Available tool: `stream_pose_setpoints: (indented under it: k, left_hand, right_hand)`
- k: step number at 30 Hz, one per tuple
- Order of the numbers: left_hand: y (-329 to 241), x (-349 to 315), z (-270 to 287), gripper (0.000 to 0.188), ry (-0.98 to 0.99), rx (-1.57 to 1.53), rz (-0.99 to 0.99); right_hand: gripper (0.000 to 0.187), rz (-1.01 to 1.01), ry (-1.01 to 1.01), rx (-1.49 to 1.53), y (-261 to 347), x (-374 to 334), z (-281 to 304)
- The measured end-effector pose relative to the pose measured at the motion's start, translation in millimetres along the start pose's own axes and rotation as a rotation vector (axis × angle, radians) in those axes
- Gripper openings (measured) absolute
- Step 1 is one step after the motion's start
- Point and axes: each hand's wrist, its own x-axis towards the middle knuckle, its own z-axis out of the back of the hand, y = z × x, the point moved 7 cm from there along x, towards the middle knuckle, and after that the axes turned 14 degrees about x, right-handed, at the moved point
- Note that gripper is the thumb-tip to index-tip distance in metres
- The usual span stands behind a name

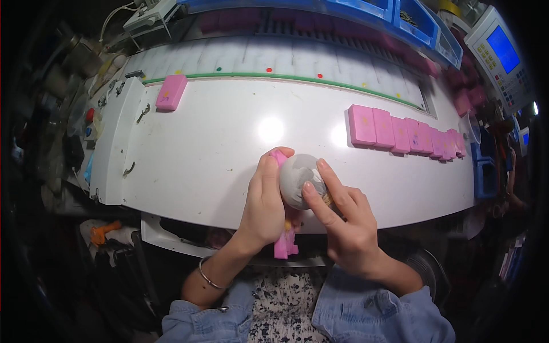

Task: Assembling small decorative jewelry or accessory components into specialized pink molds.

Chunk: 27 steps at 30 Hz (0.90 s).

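Left hand — grip closed on a pink block; right hand — grip closed on a grey cloth wad, above the white counter.

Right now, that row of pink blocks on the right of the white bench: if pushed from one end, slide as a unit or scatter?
The row of pink blocks lies flat, edge to edge, some overlapping, so it would probably shunt together at first, then buckle sideways. The white bench shows glare spots, so it looks glossy; expect easy sliding. The low, flat blocks seem unlikely to tip or roll.
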Motion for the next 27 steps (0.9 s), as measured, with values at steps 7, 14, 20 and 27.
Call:
stream_pose_setpoints:
  k: [7,14,20,27]
  left_hand:
    - [2,1,3,0.046,-0.039,0.077,-0.036]
    - [3,3,11,0.04,-0.112,0.026,-0.224]
    - [-18,-2,23,0.047,-0.153,-0.001,-0.384]
    - [-25,-12,19,0.05,-0.153,0.382,-0.523]
  right_hand:
    - [0.064,-0.027,-0.054,-0.002,-1,0,6]
    - [0.061,0.044,0.042,-0.116,9,7,3]
    - [0.068,-0.065,-0.106,0.136,6,2,24]
    - [0.07,-0.06,0.349,0.03,15,1,-5]
